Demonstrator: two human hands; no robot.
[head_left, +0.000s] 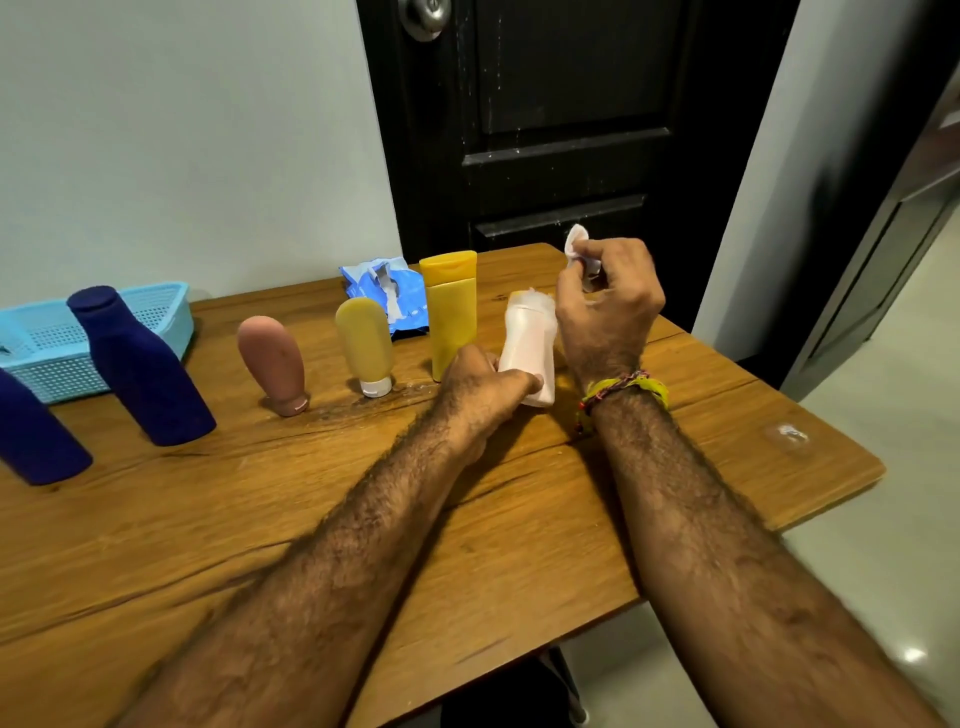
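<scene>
Right hand (608, 306) pinches a crumpled white wipe (576, 244), raised just above the cap. Left hand (483, 379) grips a smooth white bottle (527, 348) low down, tilted, at the right of the wood table (727, 467). Probably mid-wipe. To the left stand a yellow bottle (449, 312), two soft tubes (363, 343) and matte blue bottles (140, 364), all outside the far-left mesh basket (41, 338). They likely still need doing.

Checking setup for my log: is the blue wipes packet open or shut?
Open: the blue wipes packet is torn apart on top, white sheet showing.

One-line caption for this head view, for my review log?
Left hand grips a white bottle at the table; right hand pinches a white wipe.
</scene>
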